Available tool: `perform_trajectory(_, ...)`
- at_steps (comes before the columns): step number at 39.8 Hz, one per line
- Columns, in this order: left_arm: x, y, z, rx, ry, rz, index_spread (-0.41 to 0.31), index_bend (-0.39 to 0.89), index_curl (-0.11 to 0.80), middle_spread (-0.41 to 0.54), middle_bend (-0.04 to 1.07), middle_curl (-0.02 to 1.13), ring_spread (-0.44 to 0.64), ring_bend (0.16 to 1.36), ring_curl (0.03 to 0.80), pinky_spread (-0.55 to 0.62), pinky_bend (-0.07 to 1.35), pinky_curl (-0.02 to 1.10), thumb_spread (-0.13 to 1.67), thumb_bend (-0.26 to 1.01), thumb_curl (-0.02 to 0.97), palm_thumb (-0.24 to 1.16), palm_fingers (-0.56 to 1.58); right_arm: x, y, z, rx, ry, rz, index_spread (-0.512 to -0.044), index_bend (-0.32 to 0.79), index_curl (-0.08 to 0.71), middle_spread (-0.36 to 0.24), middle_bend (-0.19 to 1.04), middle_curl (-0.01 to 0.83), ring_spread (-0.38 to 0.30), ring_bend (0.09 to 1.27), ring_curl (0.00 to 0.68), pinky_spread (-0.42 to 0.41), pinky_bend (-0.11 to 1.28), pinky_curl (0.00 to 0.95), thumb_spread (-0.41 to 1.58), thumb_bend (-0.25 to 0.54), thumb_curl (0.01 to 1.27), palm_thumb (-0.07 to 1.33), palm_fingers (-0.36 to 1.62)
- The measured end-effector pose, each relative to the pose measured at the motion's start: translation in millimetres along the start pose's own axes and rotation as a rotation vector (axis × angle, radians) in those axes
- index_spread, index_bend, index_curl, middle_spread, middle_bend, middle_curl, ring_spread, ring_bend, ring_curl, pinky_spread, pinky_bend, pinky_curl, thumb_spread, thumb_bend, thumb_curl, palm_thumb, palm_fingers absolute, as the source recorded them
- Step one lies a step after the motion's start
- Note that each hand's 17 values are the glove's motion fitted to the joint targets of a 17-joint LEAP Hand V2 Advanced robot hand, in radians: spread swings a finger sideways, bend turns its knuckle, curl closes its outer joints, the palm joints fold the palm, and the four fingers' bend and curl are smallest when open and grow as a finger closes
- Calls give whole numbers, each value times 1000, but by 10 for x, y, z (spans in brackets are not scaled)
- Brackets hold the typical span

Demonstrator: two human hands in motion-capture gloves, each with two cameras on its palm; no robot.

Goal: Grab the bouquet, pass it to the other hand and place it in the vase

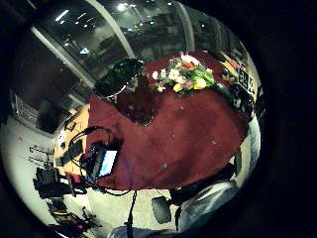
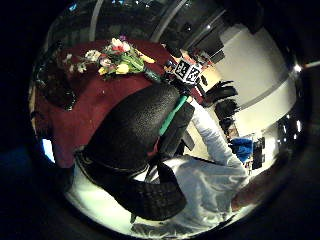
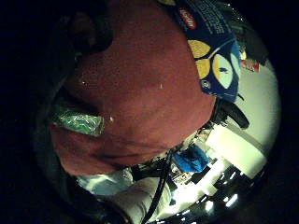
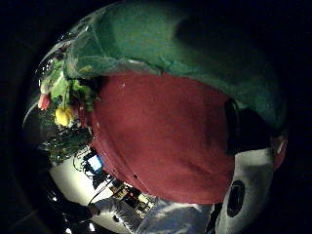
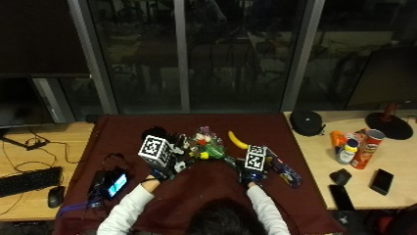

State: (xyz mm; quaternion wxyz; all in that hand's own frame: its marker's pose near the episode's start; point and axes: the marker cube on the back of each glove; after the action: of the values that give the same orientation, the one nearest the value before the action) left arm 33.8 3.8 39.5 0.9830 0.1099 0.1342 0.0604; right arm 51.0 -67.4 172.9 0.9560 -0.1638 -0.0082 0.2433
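Bouquet (image 5: 205, 147) lies between my hands, blooms toward my left hand (image 5: 156, 173), wrapped stems beside my right hand (image 5: 251, 174), the nearer; whether either grips anything I cannot tell

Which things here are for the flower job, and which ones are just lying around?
For the job:
bouquet
vase
left hand
right hand

Just lying about:
banana
crisp tube
keyboard
mouse
phone
snack bag
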Motion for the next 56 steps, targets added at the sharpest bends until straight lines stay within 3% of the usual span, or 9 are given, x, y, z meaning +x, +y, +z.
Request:
perform_trajectory(8, -38, 25, 22, -50, 10, -15, -19, 120, 266, 250, 209, 331, 435, 540, 253, 435, 326, 333, 968, -39, 287, 38, 27, -2, 51, -58, -35, -46, -14, -241, 293, 296, -154, 384, 479, -191, 574, 404, -258, 584, 346, 971, 83, 456, 996, 1155)
perform_trajectory(11, -57, 37, 28, -72, 17, -22, -21, 121, 261, 255, 208, 333, 436, 545, 256, 436, 334, 336, 957, -39, 287, 23, 17, 33, 70, -47, -9, -73, -1, -239, 170, 289, -173, 384, 485, -217, 722, 443, -280, 620, 371, 961, 79, 473, 1020, 1318)
perform_trajectory(12, -62, 42, 29, -82, 22, -22, -22, 123, 260, 256, 209, 335, 436, 546, 257, 436, 336, 337, 955, -37, 287, 20, 16, 65, 79, -50, 26, -66, 27, -241, 212, 307, -180, 400, 487, -214, 612, 402, -286, 582, 354, 945, 60, 473, 1005, 1230)
perform_trajectory(13, -64, 47, 31, -93, 30, -20, -22, 124, 259, 257, 210, 335, 436, 548, 257, 437, 337, 337, 954, -35, 288, 19, 15, 101, 84, -62, 81, -56, 61, -238, 140, 290, -178, 399, 494, -218, 740, 456, -280, 633, 384, 947, 74, 483, 1033, 1334)
perform_trajectory(18, -34, 77, 32, -155, 88, -4, -24, 129, 256, 259, 212, 338, 436, 552, 259, 437, 342, 339, 948, -33, 289, 9, 11, 154, 48, -154, 370, -121, 69, -231, 280, 351, -188, 578, 553, -216, 809, 481, -281, 595, 391, 960, 13, 455, 988, 1548)
perform_trajectory(32, 102, 3, -17, -178, 243, 15, -14, 133, 246, 262, 219, 344, 435, 565, 262, 434, 362, 344, 935, -30, 298, -3, 6, 129, -274, -348, 578, -604, -87, -217, 434, 472, -181, 720, 597, -203, 897, 523, -270, 665, 447, 793, -26, 502, 985, 1467)
perform_trajectory(38, 145, -194, -49, -162, 404, 2, 24, 141, 248, 266, 220, 345, 433, 565, 262, 433, 361, 341, 933, -27, 302, 5, 15, -54, -97, -672, 606, -840, -176, -214, 523, 515, -175, 749, 601, -198, 897, 526, -261, 666, 460, 822, -31, 501, 964, 1473)
perform_trajectory(46, 343, -552, 108, -54, 704, -20, 65, 122, 243, 277, 232, 351, 426, 589, 269, 423, 363, 342, 948, 19, 326, 124, 37, -390, 182, -942, 642, -1057, -300, -206, 486, 537, -169, 769, 602, -193, 942, 535, -254, 707, 479, 681, -12, 569, 1027, 1422)
perform_trajectory(56, 842, -863, 137, -153, 1111, -34, 100, 64, 207, 302, 244, 359, 398, 650, 289, 407, 398, 356, 980, 30, 351, 310, 12, -906, 457, -947, 616, -1299, -478, -210, 475, 560, -160, 782, 602, -189, 959, 538, -246, 727, 496, 540, -23, 632, 1044, 1403)
